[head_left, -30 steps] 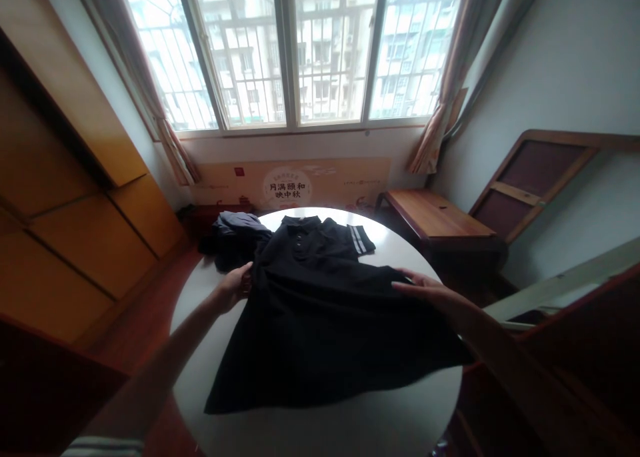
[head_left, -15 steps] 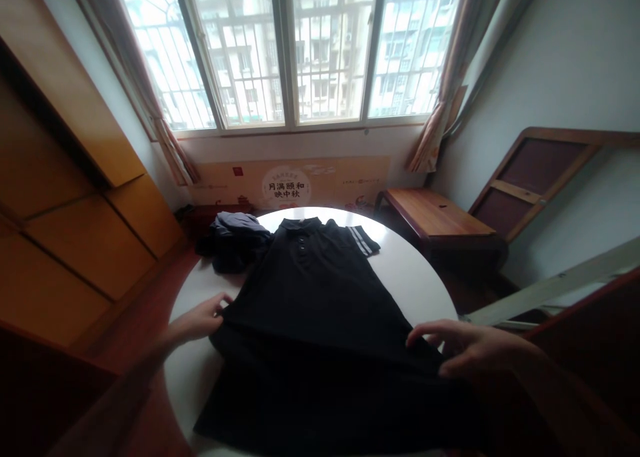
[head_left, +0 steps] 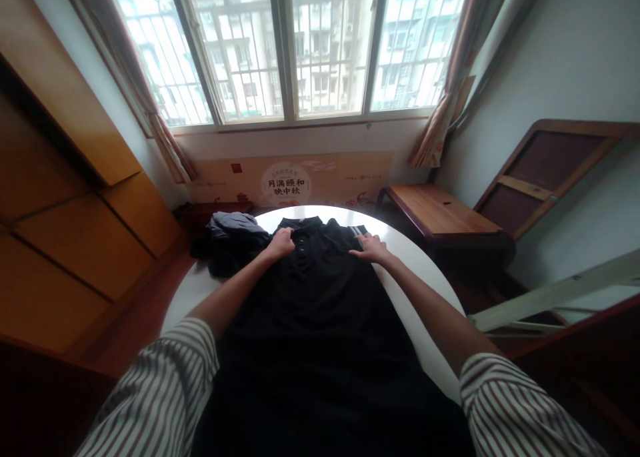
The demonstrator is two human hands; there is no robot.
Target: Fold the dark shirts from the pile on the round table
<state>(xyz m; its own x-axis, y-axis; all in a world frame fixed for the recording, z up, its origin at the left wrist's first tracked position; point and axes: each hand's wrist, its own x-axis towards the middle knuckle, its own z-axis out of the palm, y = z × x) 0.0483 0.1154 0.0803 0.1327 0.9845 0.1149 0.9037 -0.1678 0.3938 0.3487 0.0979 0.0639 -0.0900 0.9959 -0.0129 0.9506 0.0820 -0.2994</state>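
A long black polo dress (head_left: pixel 320 317) lies spread over the round white table (head_left: pixel 183 303), its collar at the far edge and its wide lower part toward me. Near the collar and button placket, my left hand (head_left: pixel 283 242) is closed on the cloth at the left shoulder. At the right sleeve, which has two white stripes, my right hand (head_left: pixel 371 248) rests on the fabric with thumb and fingers apart. The left sleeve is not clearly visible.
Dark and grey folded clothes (head_left: pixel 235 240) are piled at the table's far left. A low wooden bench (head_left: pixel 440 210) stands to the right, beside a leaning framed panel (head_left: pixel 545 170). Wooden cabinets (head_left: pixel 75 243) line the left side, and a barred window is ahead.
Both hands have moved from the dress's sides at waist level up to its shoulders, the arms now reaching far forward. The near part of the dress now lies lower and smoother.
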